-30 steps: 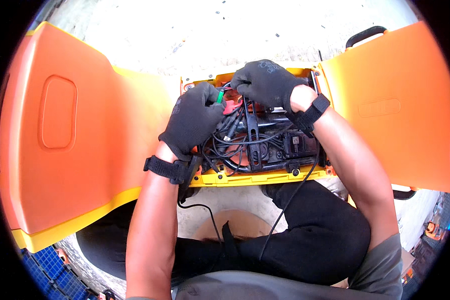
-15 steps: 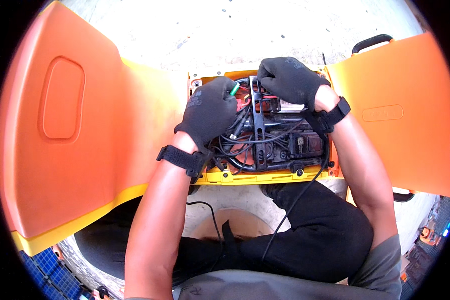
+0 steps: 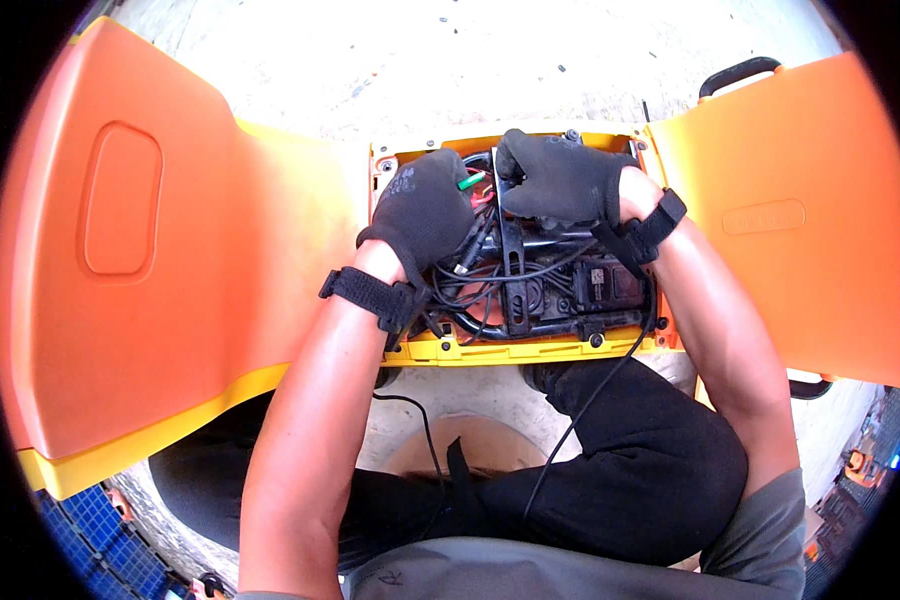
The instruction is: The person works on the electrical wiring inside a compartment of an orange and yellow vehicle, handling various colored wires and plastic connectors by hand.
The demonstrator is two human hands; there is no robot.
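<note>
Both my hands wear black gloves and work over the open middle bay of an orange and yellow machine body. My left hand (image 3: 420, 205) is closed at the bay's left part, its fingertips hidden. A small green piece (image 3: 472, 180) shows right at its fingers, beside red wires (image 3: 483, 196). My right hand (image 3: 565, 180) is closed, thumb side against a slotted black metal bracket (image 3: 514, 250) that crosses the bay; what it holds, if anything, is hidden. Below both hands run bundled black cables (image 3: 470, 285) and a black boxed unit (image 3: 610, 285).
A large orange shell (image 3: 200, 260) rises at the left, and an orange panel (image 3: 800, 180) with a black handle (image 3: 738, 74) extends right. The bay's yellow rim (image 3: 520, 353) faces me. A loose black cable (image 3: 570, 430) hangs over my lap. Blue crates (image 3: 100, 540) stand at lower left.
My right hand has moved down and slightly left, onto the bracket and over the parts beside it. My left hand stays nearly in place; the green piece at its fingers lies flatter.
</note>
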